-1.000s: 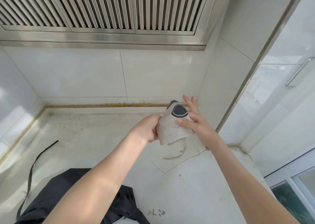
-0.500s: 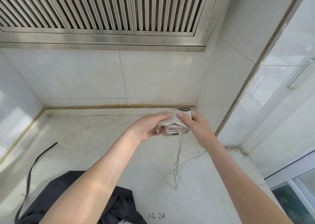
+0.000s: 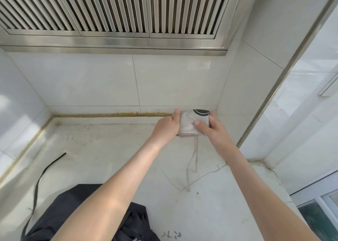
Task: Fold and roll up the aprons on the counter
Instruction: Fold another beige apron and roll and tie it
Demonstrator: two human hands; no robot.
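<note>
Overhead runs a steel range hood point(image 3: 113, 11), its long slats in brushed metal, above a glossy wall of pale tiles point(image 3: 91, 79). Below is the tabletop point(image 3: 109, 149), a white stone slab, speckled with grime and split by a thin curved crack point(image 3: 201, 176). Nearest me a black apron point(image 3: 64, 204) lies crumpled in a loose heap, its flat black strap point(image 3: 39, 178) trailing away to the left towards the wall.

The beige apron point(image 3: 188, 123) is a squat roll of soft, matte cloth at the far right corner of the tabletop, close to the back wall (whether it rests on the stone or hangs just over it, I cannot tell). Its layered end faces me, so its axis seems to run from me towards that wall. My left hand point(image 3: 165, 130) grips the roll's left side, fingers curled round it. My right hand point(image 3: 214, 130) clasps the right side, thumb pressed on the cloth. Two thin beige ties point(image 3: 193, 158) trail from the near end towards me. A dark patch point(image 3: 201, 112) edged in white shows at the roll's far end.
</note>
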